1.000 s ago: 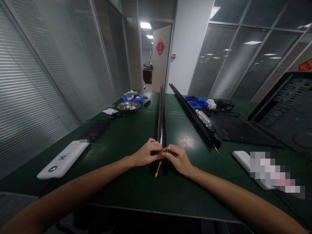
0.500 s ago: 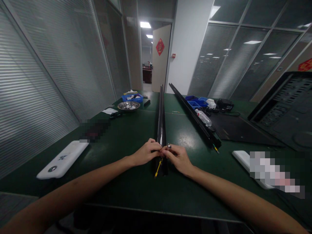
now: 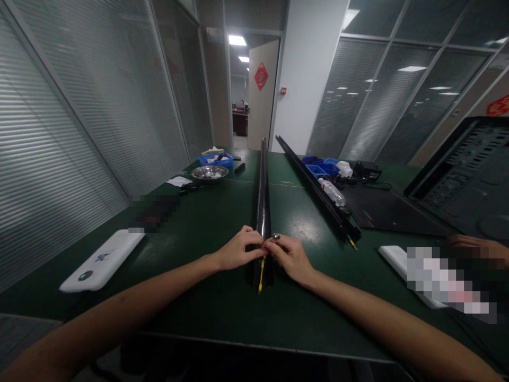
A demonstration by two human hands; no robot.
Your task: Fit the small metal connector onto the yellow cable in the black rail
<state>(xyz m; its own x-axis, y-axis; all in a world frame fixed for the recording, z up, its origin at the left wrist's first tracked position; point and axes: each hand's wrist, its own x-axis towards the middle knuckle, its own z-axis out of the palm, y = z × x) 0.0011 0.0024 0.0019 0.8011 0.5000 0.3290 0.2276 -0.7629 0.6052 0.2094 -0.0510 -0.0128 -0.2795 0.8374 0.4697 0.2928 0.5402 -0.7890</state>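
A long black rail (image 3: 262,196) lies lengthwise down the middle of the green table (image 3: 199,233), its near end between my hands. My left hand (image 3: 237,250) is closed, pinching at the rail's near end from the left. My right hand (image 3: 289,257) is closed too, its fingertips meeting the left hand's over the rail. A thin yellow wire (image 3: 261,275) comes out from under the fingertips and hangs along the rail's end. What exactly each pinch holds is hidden by the fingers.
A second black rail (image 3: 318,191) lies to the right, with a plastic bottle (image 3: 332,192) and blue bins (image 3: 320,167) beside it. A metal bowl (image 3: 209,173) and a blue tray (image 3: 217,158) sit far left. A white device (image 3: 102,260) lies near left. Another person's hand (image 3: 477,244) shows at right.
The yellow wire has swung from slanting left to hanging nearly straight. My hands stay pinched at the rail end. Another person's hand has come into view at the right edge.
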